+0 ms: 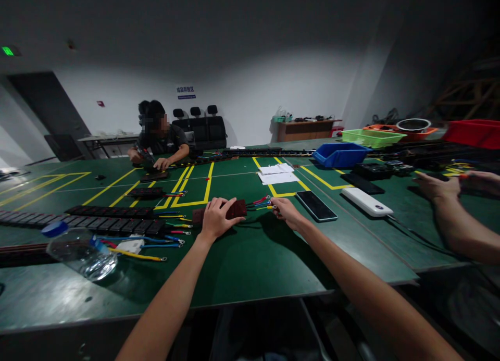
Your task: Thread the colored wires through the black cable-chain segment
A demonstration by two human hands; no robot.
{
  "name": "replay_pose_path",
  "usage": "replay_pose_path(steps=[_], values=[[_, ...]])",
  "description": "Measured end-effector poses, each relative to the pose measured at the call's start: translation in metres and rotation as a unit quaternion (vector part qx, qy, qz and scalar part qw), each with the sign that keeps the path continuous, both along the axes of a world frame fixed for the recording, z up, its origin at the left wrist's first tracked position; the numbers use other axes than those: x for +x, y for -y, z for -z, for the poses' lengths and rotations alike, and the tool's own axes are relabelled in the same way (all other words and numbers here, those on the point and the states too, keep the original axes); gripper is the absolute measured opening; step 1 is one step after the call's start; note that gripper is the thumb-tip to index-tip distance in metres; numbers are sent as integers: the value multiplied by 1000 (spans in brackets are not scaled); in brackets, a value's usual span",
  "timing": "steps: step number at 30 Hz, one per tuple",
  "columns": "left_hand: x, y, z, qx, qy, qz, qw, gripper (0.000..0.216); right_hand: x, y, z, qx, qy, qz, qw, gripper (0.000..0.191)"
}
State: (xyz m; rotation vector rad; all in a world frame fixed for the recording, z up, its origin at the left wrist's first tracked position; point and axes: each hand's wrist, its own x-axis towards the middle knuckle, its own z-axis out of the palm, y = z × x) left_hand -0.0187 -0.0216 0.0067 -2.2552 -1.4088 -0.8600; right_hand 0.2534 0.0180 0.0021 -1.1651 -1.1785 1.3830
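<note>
My left hand (216,216) lies closed over a dark reddish terminal block (234,210) on the green table (253,262), holding it down. My right hand (284,210) sits just right of the block, its fingers pinched on the ring-lug ends of several coloured wires (261,202) that run out of the block's right side. Both forearms reach in from the near table edge.
Rows of black blocks (109,219) and loose coloured wires (156,241) lie left, beside a tipped water bottle (80,251). A phone (316,205), white power bank (366,201), papers (277,173) and blue bin (339,154) sit right. Another person's arms (449,204) reach in at right; a seated person (160,139) works across.
</note>
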Motion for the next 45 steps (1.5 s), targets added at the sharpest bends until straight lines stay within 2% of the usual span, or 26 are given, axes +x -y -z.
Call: replay_pose_path(steps=[9,17,23,29,34,39,45], values=[[0,0,0,-9,-13,3,1000,72,1,-2,-3,-17,-19,27,999,26],[0,0,0,-16,-19,17,1000,71,-2,2,-4,17,-4,13,1000,24],[1,0,0,-19,-14,33,999,71,-2,0,0,6,-2,12,1000,25],[0,-1,1,-7,-10,27,1000,70,-1,3,-7,4,-29,15,999,28],[0,-1,0,2,-4,13,1000,73,2,4,-12,-3,-34,14,999,22],[-1,-2,0,6,-4,5,1000,73,1,2,-9,9,-11,12,1000,20],[0,0,-2,2,-12,6,1000,72,0,-1,-1,-11,-7,-6,1000,20]])
